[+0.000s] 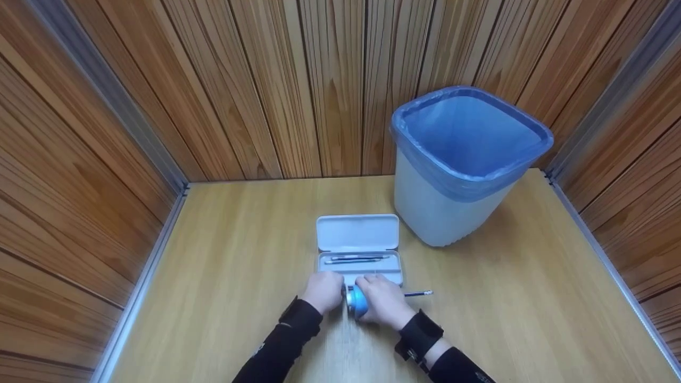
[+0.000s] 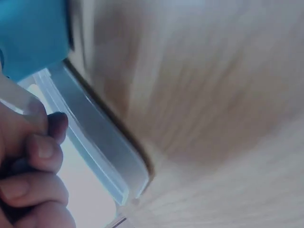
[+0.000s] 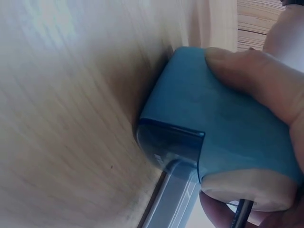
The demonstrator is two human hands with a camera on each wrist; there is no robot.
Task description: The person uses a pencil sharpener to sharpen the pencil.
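A blue pencil sharpener (image 1: 357,304) lies on the wooden table, just in front of an open pencil case (image 1: 357,233). My right hand (image 1: 384,301) wraps over its body, thumb pressed to the side in the right wrist view. From the right end sticks a dark pencil (image 1: 419,293), its tip hidden inside. At the opposite end, my left hand (image 1: 323,293) has its fingers curled in a grip at the crank, which they mostly cover. The left wrist view shows those fingers (image 2: 45,147) bent close beside the blue body. A dark see-through shavings window (image 3: 171,142) faces the table.
Two slim pencils (image 1: 355,260) lie in the case's tray, with its lid folded back. Behind and to the right stands a white bin (image 1: 441,213) lined with a blue bag (image 1: 471,133). Wood-panelled walls (image 1: 335,90) enclose the table on the back and sides.
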